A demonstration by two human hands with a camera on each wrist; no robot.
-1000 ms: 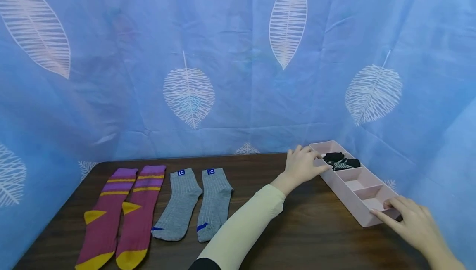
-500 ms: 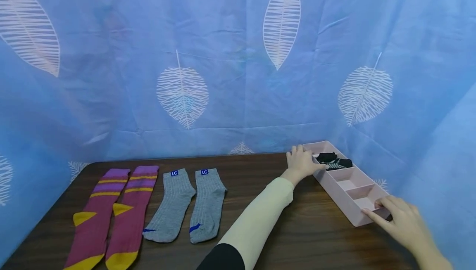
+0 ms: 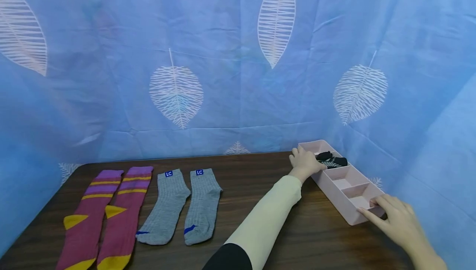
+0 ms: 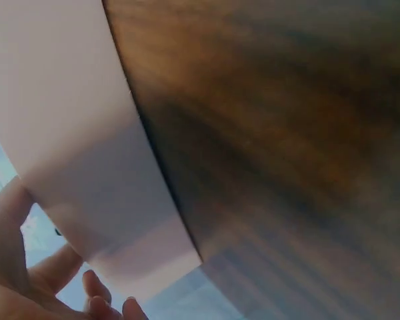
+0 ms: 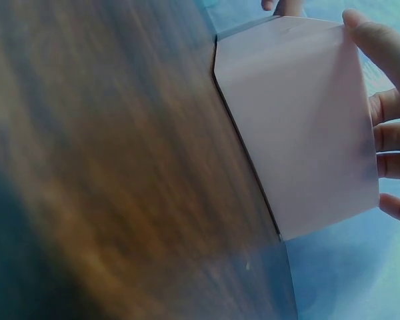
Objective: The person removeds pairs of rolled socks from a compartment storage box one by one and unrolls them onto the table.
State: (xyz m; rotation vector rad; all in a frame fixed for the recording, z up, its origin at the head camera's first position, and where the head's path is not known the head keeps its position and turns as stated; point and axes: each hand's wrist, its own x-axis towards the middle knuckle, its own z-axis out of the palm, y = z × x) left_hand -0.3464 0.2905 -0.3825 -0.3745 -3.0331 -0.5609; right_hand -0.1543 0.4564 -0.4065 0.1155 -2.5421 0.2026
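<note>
A pale pink divided box (image 3: 336, 199) stands slantwise at the table's right side. Rolled black patterned socks (image 3: 336, 162) lie in one compartment toward its far end; the two nearer compartments look bare. My left hand (image 3: 305, 163) holds the left long wall near the far corner, its thumb over the rim beside the black socks. At the near end, my right hand (image 3: 399, 222) grips the short wall. In the right wrist view the right thumb (image 5: 380, 47) touches one corner of the box, with the other fingers along the rim.
Two grey ankle socks (image 3: 202, 208) lie flat in the middle of the brown wooden table (image 3: 260, 169). Left of them is a pair of maroon, yellow and purple socks (image 3: 120, 216). A blue leaf-print curtain (image 3: 223, 96) hangs behind and around the table.
The head view has turned right, so the scene sits further left. My left hand has shifted slightly right along the box wall. The right hand keeps its place on the near end.
</note>
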